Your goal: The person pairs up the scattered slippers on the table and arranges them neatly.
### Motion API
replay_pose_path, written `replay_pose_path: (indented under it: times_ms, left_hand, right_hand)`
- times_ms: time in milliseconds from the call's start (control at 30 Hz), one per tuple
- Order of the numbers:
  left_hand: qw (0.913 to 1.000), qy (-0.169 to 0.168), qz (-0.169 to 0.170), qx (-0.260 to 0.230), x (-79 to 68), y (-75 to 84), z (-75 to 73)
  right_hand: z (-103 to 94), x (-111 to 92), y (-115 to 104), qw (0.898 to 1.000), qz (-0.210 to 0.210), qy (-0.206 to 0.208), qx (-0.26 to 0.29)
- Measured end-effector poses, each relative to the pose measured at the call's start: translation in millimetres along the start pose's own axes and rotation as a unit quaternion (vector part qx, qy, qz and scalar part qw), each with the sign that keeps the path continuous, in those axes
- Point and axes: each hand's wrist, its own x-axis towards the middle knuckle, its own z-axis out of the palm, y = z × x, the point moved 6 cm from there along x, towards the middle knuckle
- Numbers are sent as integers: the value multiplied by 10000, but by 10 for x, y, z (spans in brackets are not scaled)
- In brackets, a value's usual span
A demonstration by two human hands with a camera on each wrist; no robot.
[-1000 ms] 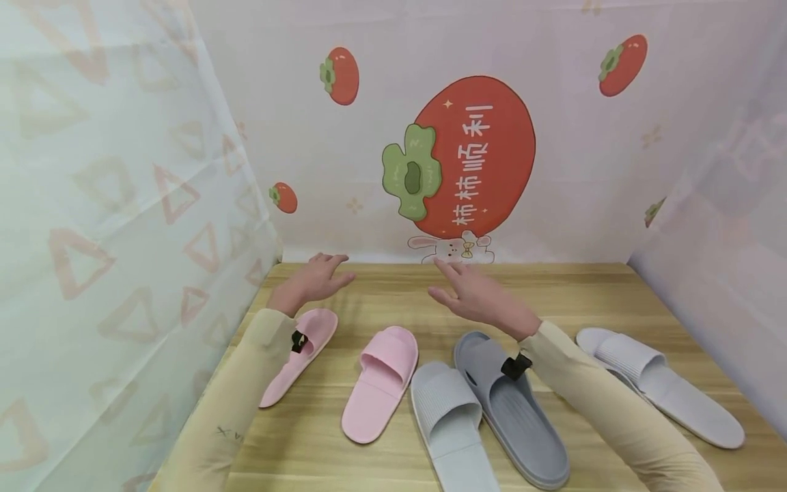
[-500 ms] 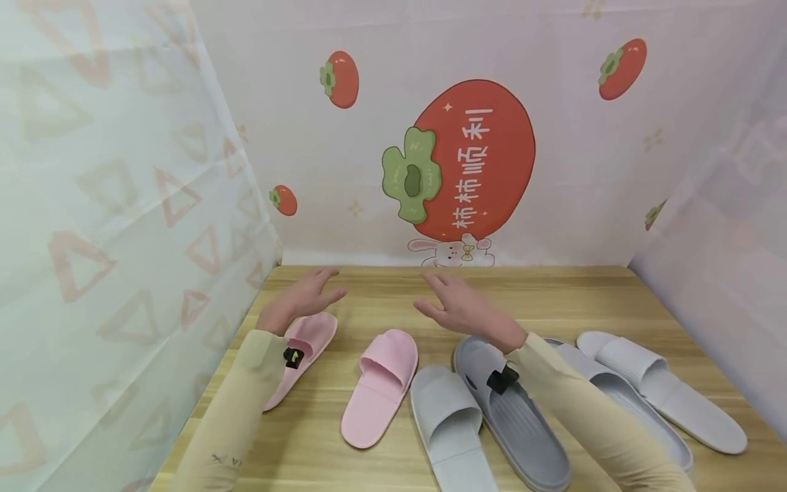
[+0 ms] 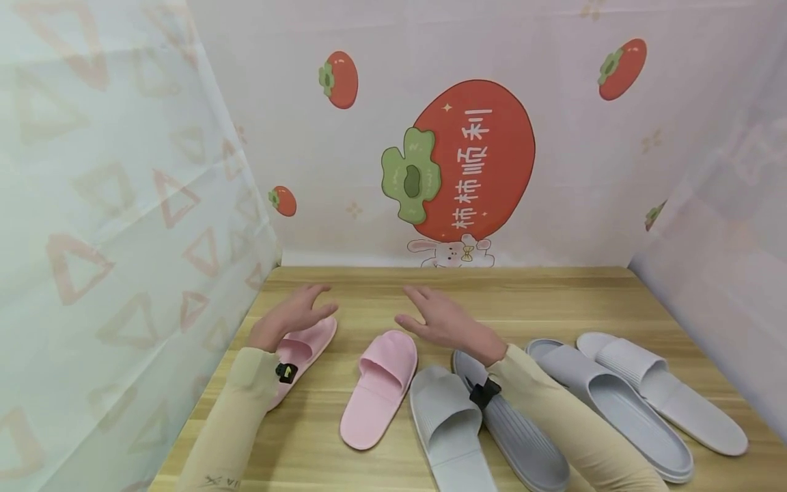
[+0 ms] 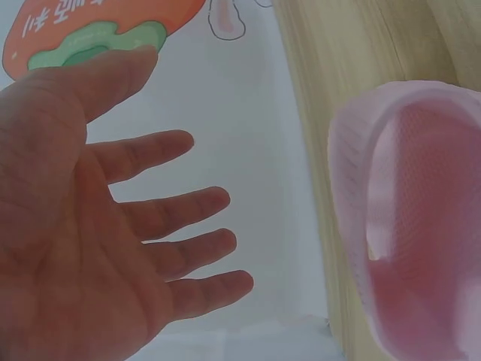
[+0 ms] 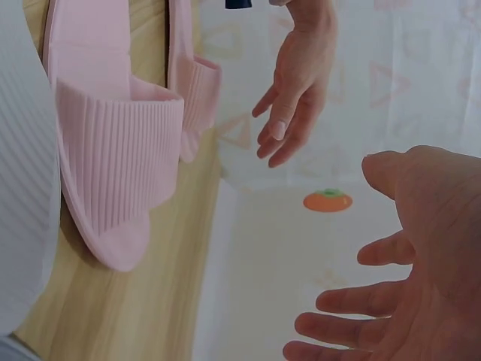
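Observation:
My left hand [image 3: 295,314] hovers over the toe end of the leftmost pink slipper [image 3: 316,336], fingers spread and nothing held. In the left wrist view its bare palm and separated fingers [image 4: 203,293] show beside that slipper's strap [image 4: 349,165]. My right hand [image 3: 445,320] is raised over the toe of the dark grey slipper [image 3: 522,437], fingers extended and holding nothing. A second pink slipper [image 3: 369,410] lies between the two hands, toe pointing away. The sleeve and wrist camera hide part of the dark grey slipper.
A light grey ribbed slipper [image 3: 451,427] lies beside the dark one. Further right are a grey slipper [image 3: 639,410] and another light grey ribbed slipper [image 3: 695,403]. All rest on a wood-grain tabletop [image 3: 541,294], with printed cloth walls [image 3: 344,150] at the back and sides.
Both hands have drawn back toward the body and slightly left, still with fingers extended. The grey slipper at right has come out from behind the right sleeve. The slippers stay in place.

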Motion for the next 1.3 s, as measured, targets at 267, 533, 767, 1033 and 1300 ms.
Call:
replay_pose_path:
  times_ms: [267, 533, 767, 1033, 1300]
  left_hand:
    - [10000, 53, -1, 35, -110, -73, 48]
    - [9995, 36, -164, -278, -197, -165, 89]
    - [9995, 102, -48, -308, -212, -220, 135]
    - [9979, 22, -106, -639, -260, -284, 196]
    - [9969, -124, -218, -744, -305, -405, 253]
  right_hand:
    - [88, 12, -88, 9999, -54, -29, 111]
    - [222, 59, -171, 9997, -98, -146, 146]
    - [381, 89, -230, 9986, -57, -370, 373]
    - [533, 76, -254, 9971, -15, -592, 471]
    - [658, 62, -264, 9968, -42, -749, 263]
